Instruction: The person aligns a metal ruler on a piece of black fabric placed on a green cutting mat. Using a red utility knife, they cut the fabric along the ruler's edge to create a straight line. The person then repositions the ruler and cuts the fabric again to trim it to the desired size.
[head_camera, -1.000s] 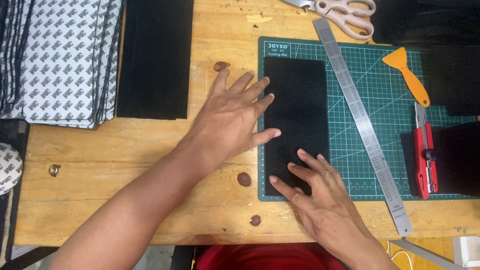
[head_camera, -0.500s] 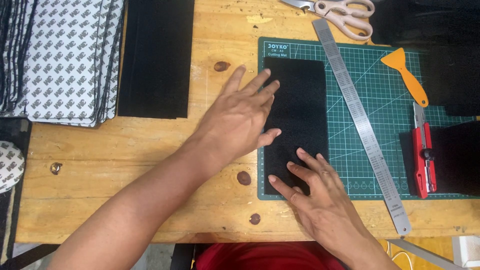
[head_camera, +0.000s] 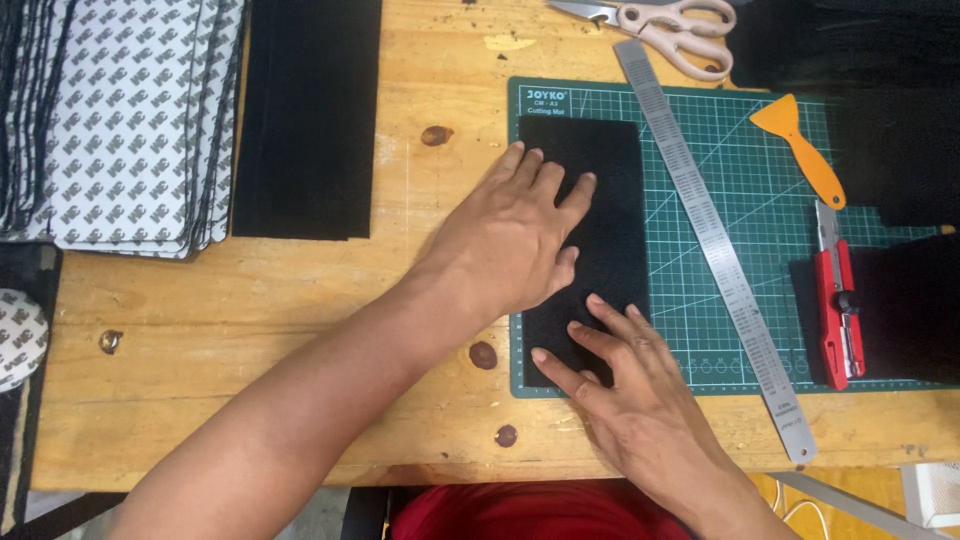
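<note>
Evidently, a black sheet (head_camera: 600, 200) was being pressed flat onto the green cutting mat (head_camera: 740, 290) by both hands, left hand (head_camera: 510, 235) at ten o'clock, right hand (head_camera: 630, 400) at six, fingers spread, gripping nothing; even smoothing seemed needed next.

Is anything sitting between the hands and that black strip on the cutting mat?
Nothing visible. The left hand and right hand both lie flat directly on the black strip. The steel ruler lies apart to its right on the green cutting mat.
</note>
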